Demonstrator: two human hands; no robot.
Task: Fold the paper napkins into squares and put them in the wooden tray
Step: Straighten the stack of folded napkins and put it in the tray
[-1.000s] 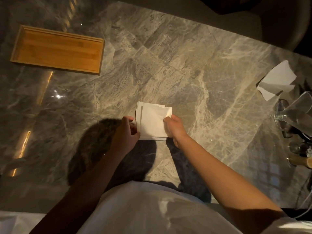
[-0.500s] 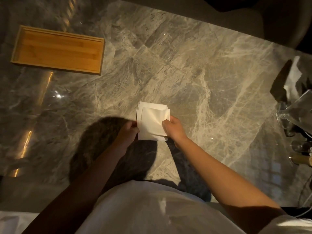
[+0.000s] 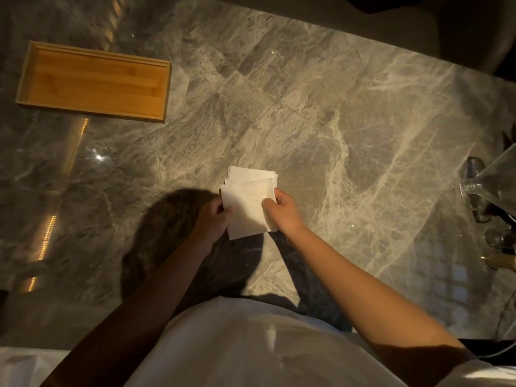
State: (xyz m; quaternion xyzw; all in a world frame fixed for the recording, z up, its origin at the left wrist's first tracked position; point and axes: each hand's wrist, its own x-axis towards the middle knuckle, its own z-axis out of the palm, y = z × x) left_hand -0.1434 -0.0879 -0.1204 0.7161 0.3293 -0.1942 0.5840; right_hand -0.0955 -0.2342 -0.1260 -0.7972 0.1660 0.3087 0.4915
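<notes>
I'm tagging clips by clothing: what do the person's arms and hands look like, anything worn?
The left hand and right hand are bare: no gloves, rings or watch show. Forearms are uncovered; a white short sleeve shows at the right upper arm. The left arm is in shadow.

1. The bench (image 3: 349, 101) has a polished grey marble top with pale veining.
2. A dotted strip of warm light (image 3: 46, 238) reflects along the left side of the bench.
3. Clear glassware (image 3: 474, 185) stands at the right edge of the bench, partly cut off.
</notes>
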